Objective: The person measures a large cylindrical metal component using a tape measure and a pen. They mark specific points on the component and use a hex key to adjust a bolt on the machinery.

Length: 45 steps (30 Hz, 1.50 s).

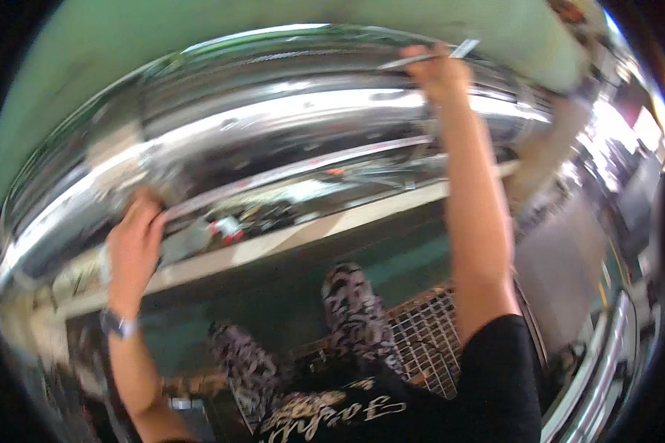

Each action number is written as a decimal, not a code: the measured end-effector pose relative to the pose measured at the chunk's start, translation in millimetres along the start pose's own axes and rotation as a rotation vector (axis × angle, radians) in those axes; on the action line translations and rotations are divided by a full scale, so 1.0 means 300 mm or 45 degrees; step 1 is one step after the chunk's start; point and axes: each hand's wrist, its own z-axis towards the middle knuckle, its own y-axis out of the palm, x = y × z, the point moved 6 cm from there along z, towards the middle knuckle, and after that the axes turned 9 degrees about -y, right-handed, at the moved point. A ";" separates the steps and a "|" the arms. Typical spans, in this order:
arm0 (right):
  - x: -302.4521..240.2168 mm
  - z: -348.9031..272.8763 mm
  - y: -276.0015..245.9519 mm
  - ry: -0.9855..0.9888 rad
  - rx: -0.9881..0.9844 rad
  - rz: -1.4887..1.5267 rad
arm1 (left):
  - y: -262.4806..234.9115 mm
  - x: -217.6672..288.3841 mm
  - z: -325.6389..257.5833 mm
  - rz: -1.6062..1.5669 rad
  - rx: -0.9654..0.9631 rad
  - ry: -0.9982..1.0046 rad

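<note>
A long, shiny metal roller [288, 107] lies across the green machine in front of me. My right hand [441, 74] is over its far side, closed round a slim silvery tool [463, 49] that sticks out on both sides of the fist; motion blur hides its exact kind. Low on the roller's near left side is my left hand [135, 236], its fingers curled together. From beside those fingers a narrow pale strip with reddish marks [295, 170] runs right, toward my right forearm. Whether the left fingers grip the strip is hidden.
Under the strip, a ledge with a pale front rail [288, 238] carries a red-and-white item [227, 229] and small dark parts. A metal grating [427, 336] is by my legs. Long metal bars [606, 369] stand at lower right, below a grey panel [565, 262].
</note>
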 end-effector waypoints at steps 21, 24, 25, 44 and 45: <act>-0.109 0.443 -0.686 -0.255 -0.572 -1.336 | -0.016 -0.043 -0.008 -0.048 -0.151 -0.025; -0.173 0.571 -0.780 -0.723 -0.690 -1.733 | -0.020 -0.053 -0.005 -0.060 -0.129 -0.022; -0.160 0.579 -0.782 -0.763 -0.614 -1.712 | -0.023 -0.050 -0.006 -0.053 -0.134 -0.034; -0.170 0.682 -0.662 -0.883 -0.610 -2.743 | -0.011 -0.034 0.027 0.016 -0.113 -0.087; -0.097 0.614 -0.573 -0.822 -0.563 -2.778 | -0.021 -0.022 0.022 0.080 -0.099 -0.082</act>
